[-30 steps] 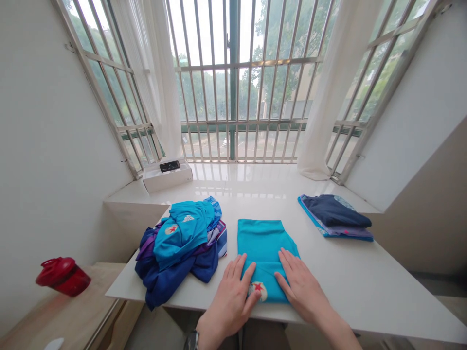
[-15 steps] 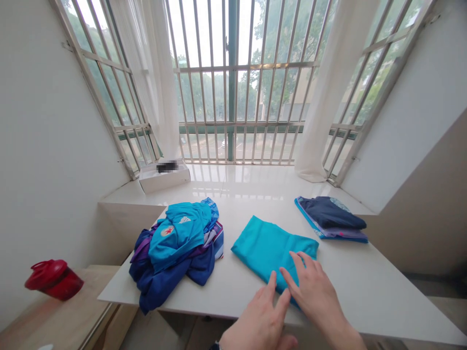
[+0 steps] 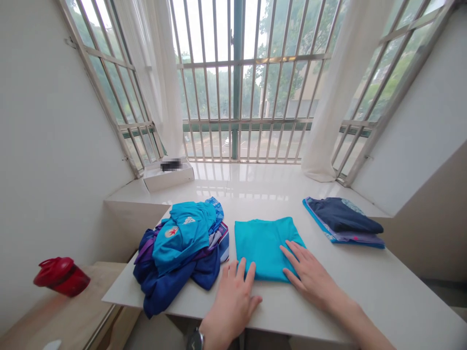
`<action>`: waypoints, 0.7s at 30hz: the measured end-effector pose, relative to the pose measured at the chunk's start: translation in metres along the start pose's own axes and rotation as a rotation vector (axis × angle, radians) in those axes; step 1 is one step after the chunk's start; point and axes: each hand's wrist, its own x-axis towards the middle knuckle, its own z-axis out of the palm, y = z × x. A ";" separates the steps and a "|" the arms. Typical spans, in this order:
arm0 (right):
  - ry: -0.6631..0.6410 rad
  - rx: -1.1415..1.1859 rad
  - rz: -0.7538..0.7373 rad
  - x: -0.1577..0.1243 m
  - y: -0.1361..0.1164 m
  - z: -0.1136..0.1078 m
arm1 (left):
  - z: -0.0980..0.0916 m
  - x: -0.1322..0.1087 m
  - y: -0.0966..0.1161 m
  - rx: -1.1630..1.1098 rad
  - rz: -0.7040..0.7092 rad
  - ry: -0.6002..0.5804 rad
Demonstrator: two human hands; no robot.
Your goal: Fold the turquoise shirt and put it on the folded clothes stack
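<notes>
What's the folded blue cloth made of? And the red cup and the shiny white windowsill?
The folded bright-blue cloth looks like soft, matt fabric: it lies in flat folds. The lidded red cup is probably smooth plastic, from its moulded look. The glossy white windowsill, which mirrors the metal window bars, might be stone or tile.

Turquoise garment (image 3: 262, 245) — folded, flat

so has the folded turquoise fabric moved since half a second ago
Yes, the fabric has turned from slanting to roughly parallel with the near edge of the white tabletop, and farther from it.
</notes>
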 end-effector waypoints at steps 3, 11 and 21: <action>0.080 -0.022 -0.060 0.022 0.028 -0.002 | 0.007 -0.012 0.019 -0.027 0.036 -0.004; 0.111 -0.002 -0.005 0.000 0.029 0.018 | 0.073 -0.009 0.058 0.059 0.341 0.219; 0.170 0.175 -0.227 -0.085 -0.029 0.008 | 0.048 0.010 0.064 -0.071 0.571 0.186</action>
